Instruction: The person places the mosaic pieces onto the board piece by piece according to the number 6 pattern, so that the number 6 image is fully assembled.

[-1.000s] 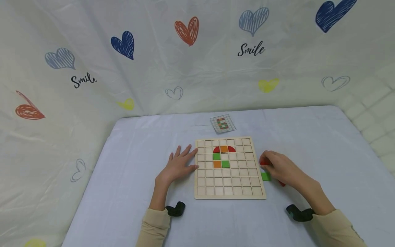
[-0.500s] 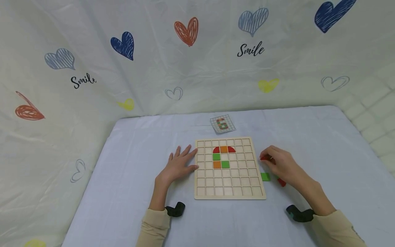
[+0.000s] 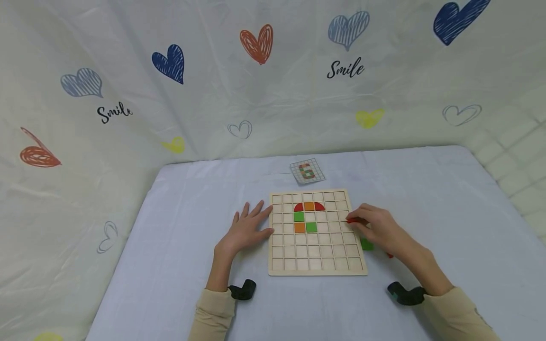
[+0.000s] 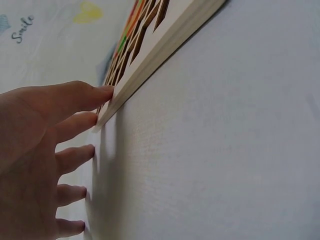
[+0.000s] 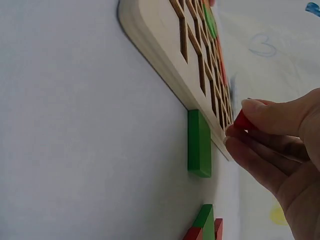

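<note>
A wooden grid board (image 3: 336, 264) lies on the white-covered table. Red, orange and green tiles sit in some of its cells, among them a green tile (image 3: 311, 227) and an orange tile (image 3: 300, 227). My left hand (image 3: 246, 230) rests with spread fingers, its thumb and forefinger touching the board's left edge. Over the right edge, my right hand (image 3: 379, 228) pinches a red tile (image 5: 243, 121) between thumb and fingers; its full shape is hidden. Beneath that hand, a loose green block (image 5: 199, 145) stands against the board's side.
More blocks, a green one (image 5: 205, 219) and red ones, lie right of the board, partly under the right hand. Behind the board lies a card (image 3: 307, 171) printed with a coloured grid figure. A cloth with hearts hangs at the back.
My right hand has lifted the red tile from the table and moved left with it to the board's right edge. The left hand has stayed put.
</note>
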Demonstrator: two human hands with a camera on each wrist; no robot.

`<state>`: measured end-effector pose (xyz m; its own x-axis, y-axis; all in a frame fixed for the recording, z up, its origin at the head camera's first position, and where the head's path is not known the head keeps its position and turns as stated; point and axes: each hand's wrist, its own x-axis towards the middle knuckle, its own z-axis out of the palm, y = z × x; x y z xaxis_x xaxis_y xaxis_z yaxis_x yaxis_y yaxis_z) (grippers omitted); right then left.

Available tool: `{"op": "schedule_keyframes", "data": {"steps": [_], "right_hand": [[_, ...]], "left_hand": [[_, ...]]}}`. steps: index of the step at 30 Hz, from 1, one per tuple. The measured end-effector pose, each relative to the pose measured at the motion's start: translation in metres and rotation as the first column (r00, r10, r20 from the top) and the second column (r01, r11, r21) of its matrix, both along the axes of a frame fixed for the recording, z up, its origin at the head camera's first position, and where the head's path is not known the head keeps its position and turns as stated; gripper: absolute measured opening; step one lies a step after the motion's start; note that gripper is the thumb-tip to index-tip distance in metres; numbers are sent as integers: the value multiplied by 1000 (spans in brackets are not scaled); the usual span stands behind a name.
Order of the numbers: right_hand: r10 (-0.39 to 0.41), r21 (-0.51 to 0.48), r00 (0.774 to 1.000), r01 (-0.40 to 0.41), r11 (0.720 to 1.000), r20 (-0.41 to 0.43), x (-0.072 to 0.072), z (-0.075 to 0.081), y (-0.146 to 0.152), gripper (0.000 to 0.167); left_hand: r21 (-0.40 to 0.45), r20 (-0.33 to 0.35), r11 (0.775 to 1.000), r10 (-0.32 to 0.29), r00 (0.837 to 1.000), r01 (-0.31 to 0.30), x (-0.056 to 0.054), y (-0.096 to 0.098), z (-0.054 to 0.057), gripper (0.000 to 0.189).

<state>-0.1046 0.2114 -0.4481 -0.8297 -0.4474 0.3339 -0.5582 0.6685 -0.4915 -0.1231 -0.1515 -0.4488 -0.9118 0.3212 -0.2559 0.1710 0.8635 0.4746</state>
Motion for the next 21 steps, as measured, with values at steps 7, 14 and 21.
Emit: {"op": "schedule_keyframes", "data": {"steps": [7,14,21], "right_hand": [[15,-15,997,-14,1000,79,-4,2,-12,37],[17,-17,989,-15,1000,148,-8,1,-23,22],[49,-42,988,-44,998,144,-11,-2,-34,23]], "left_hand": [[-2,-3,1000,-3,1000,3,0,0,0,67],[-3,-5,1000,-6,1000,6,0,0,0,67],[-14,4,1000,-5,1000,5,-1,0,1,67]]}}
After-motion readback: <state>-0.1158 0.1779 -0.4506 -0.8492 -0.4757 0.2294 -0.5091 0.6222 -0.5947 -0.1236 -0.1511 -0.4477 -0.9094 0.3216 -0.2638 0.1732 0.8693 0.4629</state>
